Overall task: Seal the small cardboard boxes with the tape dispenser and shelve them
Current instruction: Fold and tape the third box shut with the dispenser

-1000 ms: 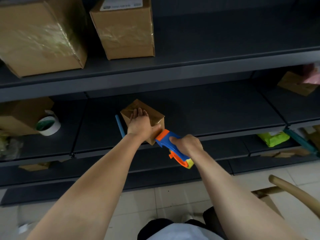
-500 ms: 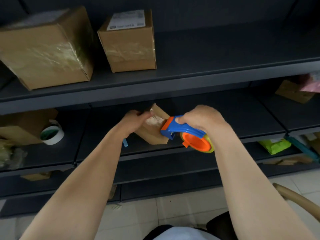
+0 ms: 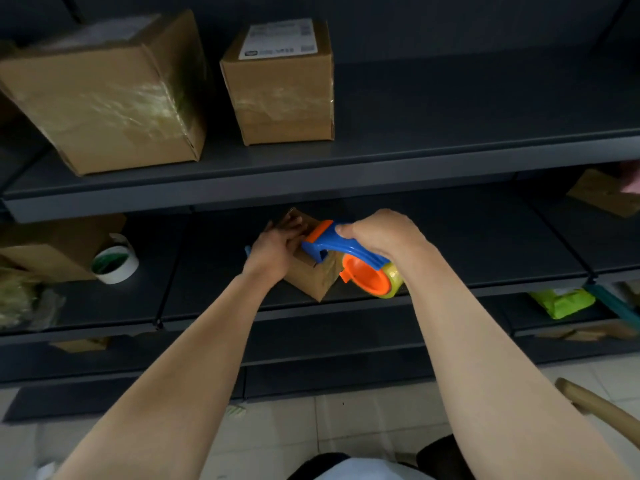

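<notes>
A small cardboard box (image 3: 316, 280) stands on the middle shelf (image 3: 450, 247), one corner towards me. My left hand (image 3: 274, 247) lies on its left top, fingers curled over the upper edge. My right hand (image 3: 379, 237) grips the blue handle of the tape dispenser (image 3: 349, 261), whose orange head presses on the top of the box. The orange hub and yellowish tape roll hang at the right of the box.
Two taped cardboard boxes, a big one (image 3: 104, 95) and a labelled one (image 3: 282, 84), stand on the upper shelf. A white and green tape roll (image 3: 116, 265) and another box (image 3: 52, 247) sit at the left, a green packet (image 3: 562, 301) lower right. A curved wooden chair back (image 3: 602, 410) is at my right.
The box was turned from lying under my flat left hand to being tipped and held at its edge. My right hand swung the dispenser up onto the top of the box.
</notes>
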### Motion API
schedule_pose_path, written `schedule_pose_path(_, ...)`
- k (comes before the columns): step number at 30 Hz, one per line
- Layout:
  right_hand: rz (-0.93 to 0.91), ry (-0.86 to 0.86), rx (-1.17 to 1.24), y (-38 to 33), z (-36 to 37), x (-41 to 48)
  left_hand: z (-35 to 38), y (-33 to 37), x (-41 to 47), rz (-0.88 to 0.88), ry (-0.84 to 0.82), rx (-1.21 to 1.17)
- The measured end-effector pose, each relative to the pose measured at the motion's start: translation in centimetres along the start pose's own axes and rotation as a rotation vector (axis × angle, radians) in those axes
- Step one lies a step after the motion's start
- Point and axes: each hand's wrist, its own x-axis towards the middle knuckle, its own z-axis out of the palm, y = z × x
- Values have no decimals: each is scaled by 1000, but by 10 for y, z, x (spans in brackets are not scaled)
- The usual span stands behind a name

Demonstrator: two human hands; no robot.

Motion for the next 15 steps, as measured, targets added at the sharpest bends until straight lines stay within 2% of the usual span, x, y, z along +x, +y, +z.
schedule_pose_path(3, 15, -36, 83, 9, 3, 4, 0, -5, 9, -69, -40, -51)
schedule_pose_path(6, 66, -75, 162, 32, -5, 4, 4, -4, 19, -57, -53, -120)
schedule_pose_path(11, 210, -138, 252, 95, -30, -7, 8, -5, 29, -22, -65, 24)
schedule_pose_path(15, 253, -184, 258, 96, 8, 6, 13, -2, 25, -6, -45, 68)
